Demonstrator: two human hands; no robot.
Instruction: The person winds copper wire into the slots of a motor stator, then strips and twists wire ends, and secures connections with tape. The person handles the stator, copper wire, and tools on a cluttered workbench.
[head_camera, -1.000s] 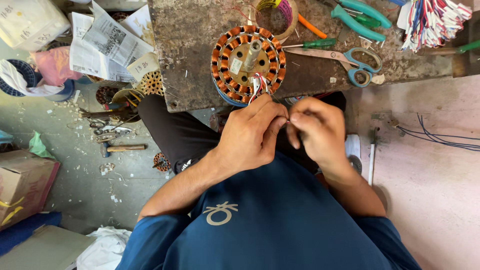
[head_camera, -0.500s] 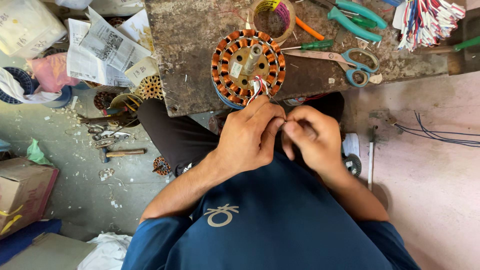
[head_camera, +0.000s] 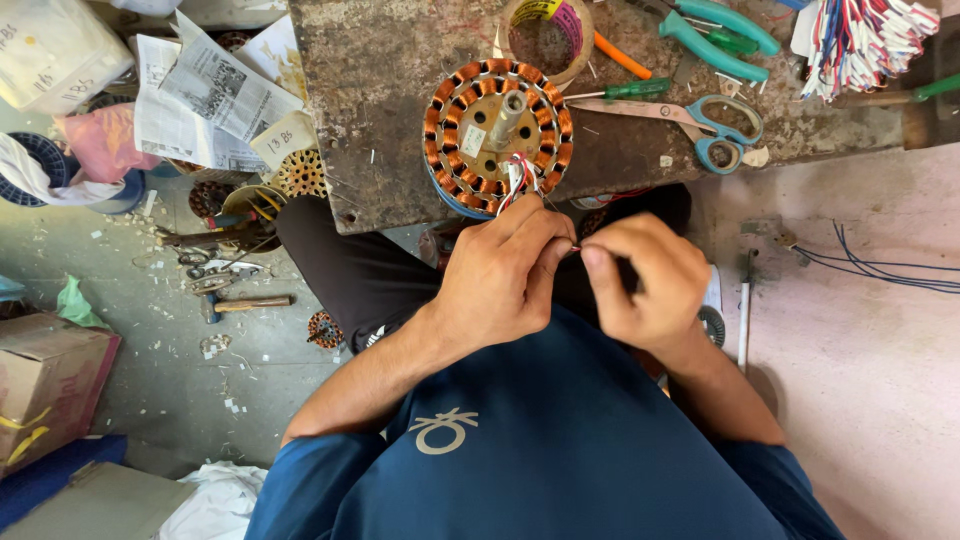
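Left hand and right hand meet fingertip to fingertip, both pinching thin lead wires (red and white) that run up to the copper-wound stator at the bench's near edge; scissors lie beyond

Blue short-sleeved shirt, seemingly black trousers

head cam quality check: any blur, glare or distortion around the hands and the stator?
Head view: sharp, no motion blur on the left hand, right hand or copper-wound stator; soft daylight, faint shadows on the rusty bench, no glare; mild wide-angle stretch at the edges; the wire ends between the fingertips are too thin to resolve.
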